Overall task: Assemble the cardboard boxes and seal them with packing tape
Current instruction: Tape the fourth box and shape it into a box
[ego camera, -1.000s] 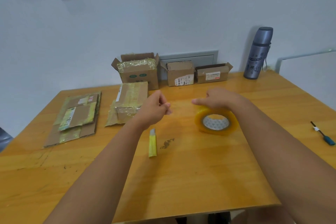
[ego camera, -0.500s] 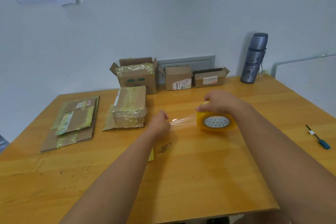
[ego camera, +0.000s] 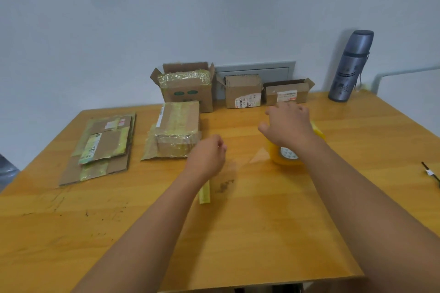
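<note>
A yellow roll of clear packing tape (ego camera: 284,157) lies on the wooden table (ego camera: 262,233), right of centre. My right hand (ego camera: 288,126) hovers just over and behind the roll with its fingers spread. My left hand (ego camera: 207,155) is closed left of the roll, pinching the tape end. A faint clear strip (ego camera: 258,157) runs from it to the roll. A taped, half-flattened box (ego camera: 177,127) lies just left of my left hand. Flattened cardboard (ego camera: 102,147) lies further left.
Three open boxes stand along the wall: a big one (ego camera: 188,89), a middle one (ego camera: 242,91), a low one (ego camera: 288,93). A grey flask (ego camera: 350,66) stands at the back right. A yellow cutter (ego camera: 204,194) lies under my left wrist. A small tool (ego camera: 431,173) lies at the right edge.
My left hand pulled a strip of tape leftward off the roll. My right hand, which gripped the roll, has lifted and spread its fingers.
</note>
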The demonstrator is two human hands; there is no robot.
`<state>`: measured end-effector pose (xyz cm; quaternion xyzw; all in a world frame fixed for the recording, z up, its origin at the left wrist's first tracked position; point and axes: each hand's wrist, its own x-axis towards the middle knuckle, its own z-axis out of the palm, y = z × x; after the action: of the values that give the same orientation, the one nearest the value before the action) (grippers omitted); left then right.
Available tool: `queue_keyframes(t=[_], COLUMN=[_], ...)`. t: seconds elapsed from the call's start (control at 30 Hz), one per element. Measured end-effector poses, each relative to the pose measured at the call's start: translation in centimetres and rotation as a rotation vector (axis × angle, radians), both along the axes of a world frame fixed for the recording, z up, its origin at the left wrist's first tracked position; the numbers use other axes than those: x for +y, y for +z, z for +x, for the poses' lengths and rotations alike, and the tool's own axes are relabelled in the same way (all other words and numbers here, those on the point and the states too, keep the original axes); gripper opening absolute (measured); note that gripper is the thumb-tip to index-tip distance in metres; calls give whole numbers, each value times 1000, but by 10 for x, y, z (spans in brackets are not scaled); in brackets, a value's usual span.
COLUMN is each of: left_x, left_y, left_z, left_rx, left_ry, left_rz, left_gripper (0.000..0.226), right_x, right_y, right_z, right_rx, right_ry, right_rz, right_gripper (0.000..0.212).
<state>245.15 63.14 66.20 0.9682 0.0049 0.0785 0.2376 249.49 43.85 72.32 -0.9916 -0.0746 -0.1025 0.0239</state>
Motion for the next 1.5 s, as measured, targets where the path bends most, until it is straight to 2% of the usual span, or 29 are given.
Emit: queue_keyframes(t=[0.1,0.17,0.23,0.3,0.37,0.4,0.53,0.7,0.83,0.93,1.07,1.13,1.37,1.5], left_x=[33,58,80,95,104,107,105,94,99,106,111,108,111,111], left_y=[15,12,5,-2,-9,-13,-26,-34,-41,-44,-48,-46,-45,-44], left_z=[-12,-14,-14,-16,-16,-15,-12,-13,-14,-13,-12,-14,-19,-17], left_rx=[-384,-528,-498,-456,-420,-401,-336,-349,-342,-346,-379,-402,-433,-400], left_ry=[91,189,273,327,315,293,272,331,390,398,427,441,472,494], left_rz=[-84,-44,-41,-118,-228,-275,-459,-654,-804,-871,-968,-950,-872,-868], left_gripper=[12,23,39,48,48,46,54,59,53,43,10,23,37,48], right_x=[32,59,85,106,121,127,147,152,152,150,149,146,147,148], right_y=[-9,-22,-36,-48,-56,-59,-77,-99,-113,-115,-111,-111,-118,-108], right_z=[-10,-17,-18,-14,-11,-11,-15,-18,-15,-11,-12,-12,-10,-8], right_rx=[-225,-157,52,235,289,253,168,184,189,204,163,135,205,103], right_ry=[209,337,330,257,189,195,309,246,272,299,341,344,387,360], right_rz=[142,299,487,748,946,973,951,1131,1127,1126,1171,1203,1165,1159], right_gripper=[34,27,21,21,32,36,46,53,53,51,51,50,42,22])
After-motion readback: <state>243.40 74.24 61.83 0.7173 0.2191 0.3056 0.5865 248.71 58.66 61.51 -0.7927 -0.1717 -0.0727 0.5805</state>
